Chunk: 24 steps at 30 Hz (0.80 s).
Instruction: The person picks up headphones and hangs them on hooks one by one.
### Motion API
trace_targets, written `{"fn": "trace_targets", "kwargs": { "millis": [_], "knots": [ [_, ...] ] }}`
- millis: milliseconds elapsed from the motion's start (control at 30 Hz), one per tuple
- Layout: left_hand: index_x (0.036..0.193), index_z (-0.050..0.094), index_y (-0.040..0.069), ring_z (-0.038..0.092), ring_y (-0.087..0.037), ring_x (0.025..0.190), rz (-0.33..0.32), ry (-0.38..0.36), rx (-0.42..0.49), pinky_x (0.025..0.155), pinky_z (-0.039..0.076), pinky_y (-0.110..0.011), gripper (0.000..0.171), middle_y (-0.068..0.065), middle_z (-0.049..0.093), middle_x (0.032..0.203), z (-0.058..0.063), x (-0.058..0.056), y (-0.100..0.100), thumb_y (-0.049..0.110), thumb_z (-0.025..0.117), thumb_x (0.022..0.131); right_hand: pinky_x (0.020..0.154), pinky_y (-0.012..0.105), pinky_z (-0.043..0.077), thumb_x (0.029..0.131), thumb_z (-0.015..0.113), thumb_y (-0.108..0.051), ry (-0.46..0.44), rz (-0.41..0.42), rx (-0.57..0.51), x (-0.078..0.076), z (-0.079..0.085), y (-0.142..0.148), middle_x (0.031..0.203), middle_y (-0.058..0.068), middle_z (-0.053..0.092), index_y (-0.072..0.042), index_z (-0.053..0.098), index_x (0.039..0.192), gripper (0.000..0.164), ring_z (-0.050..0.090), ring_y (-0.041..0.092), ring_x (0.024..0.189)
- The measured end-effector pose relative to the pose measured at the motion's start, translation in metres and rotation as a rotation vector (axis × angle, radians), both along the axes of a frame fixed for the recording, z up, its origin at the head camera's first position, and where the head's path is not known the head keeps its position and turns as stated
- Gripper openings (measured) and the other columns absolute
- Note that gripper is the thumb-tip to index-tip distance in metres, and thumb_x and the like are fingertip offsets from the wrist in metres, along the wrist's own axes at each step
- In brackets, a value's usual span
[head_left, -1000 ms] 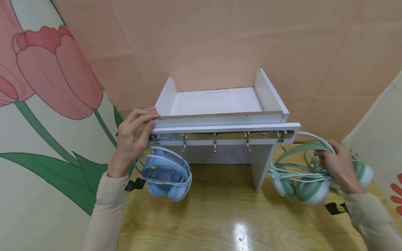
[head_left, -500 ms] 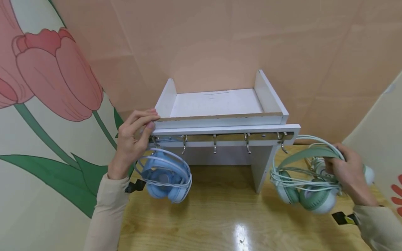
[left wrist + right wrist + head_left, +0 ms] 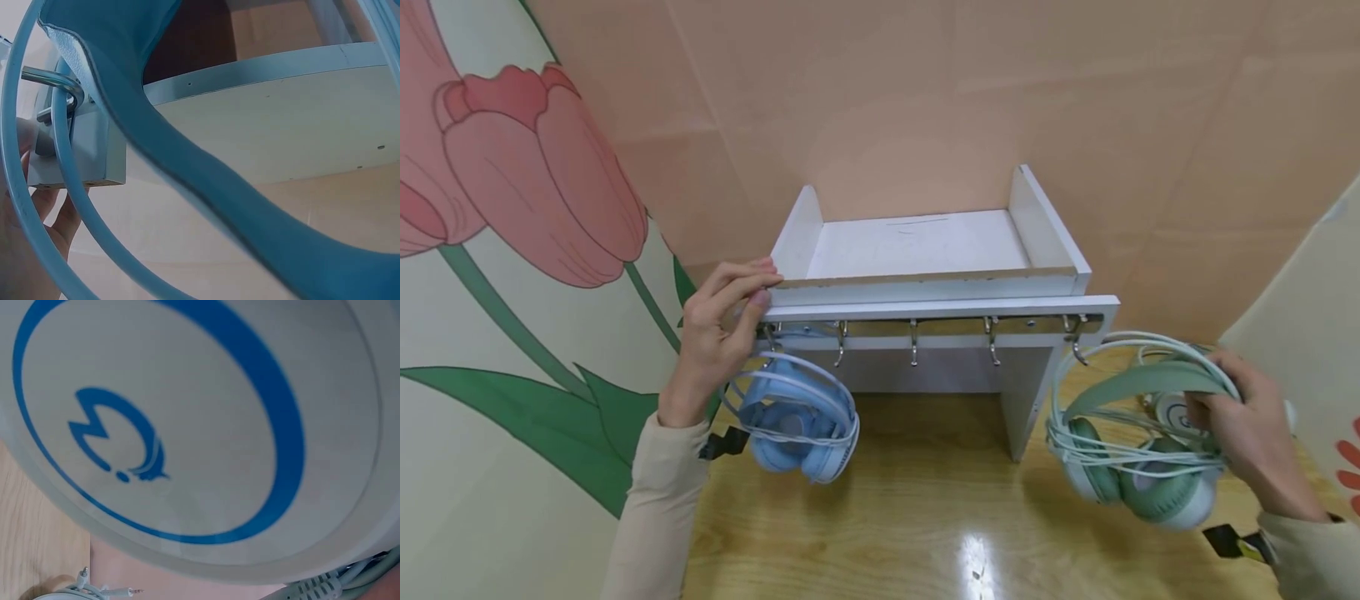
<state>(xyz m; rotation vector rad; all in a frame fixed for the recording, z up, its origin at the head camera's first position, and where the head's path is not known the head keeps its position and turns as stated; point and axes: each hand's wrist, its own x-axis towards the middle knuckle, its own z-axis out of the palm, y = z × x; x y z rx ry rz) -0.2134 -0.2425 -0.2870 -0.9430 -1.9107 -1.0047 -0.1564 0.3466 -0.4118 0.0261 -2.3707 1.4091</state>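
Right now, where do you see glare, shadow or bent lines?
Head view: white glare on the glossy yellow wooden tabletop, shade beneath the white hooked shelf; left wrist view: a pale panel's edge looks bowed, perhaps lens distortion; right wrist view: the white round blue-ringed ear cup looks dim.

Finishes: white shelf unit (image 3: 925, 290) is smooth coated board, low sheen; its front lip has a bare brown top edge, rough, fibreboard-looking. Hooks (image 3: 913, 350) are bright polished metal on a reflective metal strip (image 3: 951, 328). Blue headphones (image 3: 827, 462): smooth plastic hoops with slight sheen; headband (image 3: 187, 169) looks like soft leatherette, satin. Green headphones (image 3: 1157, 493): white shells smooth plastic, pads matt leatherette-look, cables smooth plastic-coated. Ear cup (image 3: 206, 450) in right wrist view: smooth satin plastic, flat printed logo. Desk (image 3: 880, 517): wood grain, glossy, strong glare spot. Backdrop (image 3: 880, 100): matt, creased, paper or cloth, can't tell. Sleeves (image 3: 651, 508): matt cloth.
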Motion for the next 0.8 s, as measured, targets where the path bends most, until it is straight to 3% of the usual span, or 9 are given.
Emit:
{"fn": "trace_targets", "kwargs": {
  "millis": [367,633,800],
  "knots": [
    [0.117,0.080,-0.001,0.066,-0.032,0.131,0.008,0.002,-0.017,0.119,0.052,-0.040,0.028,-0.020,0.072,0.121,-0.001,-0.001,0.000,-0.014,0.065,0.097,0.045,0.030,0.037,0.101,0.050,0.011,0.040,0.008,-0.019,0.015,0.008,-0.008,0.064,-0.003,0.052,-0.008,0.060,0.094,0.023,0.049,0.016,0.054],
    [0.119,0.079,-0.002,0.065,-0.033,0.131,-0.006,0.022,-0.029,0.118,0.052,-0.041,0.027,-0.022,0.071,0.121,-0.003,-0.002,-0.003,-0.012,0.064,0.098,0.044,0.034,0.031,0.097,0.048,0.019,0.096,0.053,-0.071,0.018,0.012,-0.011,0.062,-0.001,0.049,-0.002,0.060,0.092,0.025,0.043,0.021,0.052],
    [0.117,0.079,-0.002,0.065,-0.033,0.131,-0.001,0.017,-0.024,0.119,0.052,-0.040,0.026,-0.021,0.071,0.121,-0.002,-0.002,-0.002,-0.011,0.066,0.097,0.044,0.031,0.035,0.093,0.048,0.022,0.115,0.048,-0.058,0.023,0.014,-0.013,0.063,-0.003,0.050,-0.003,0.062,0.092,0.028,0.045,0.019,0.053]
  ]
}}
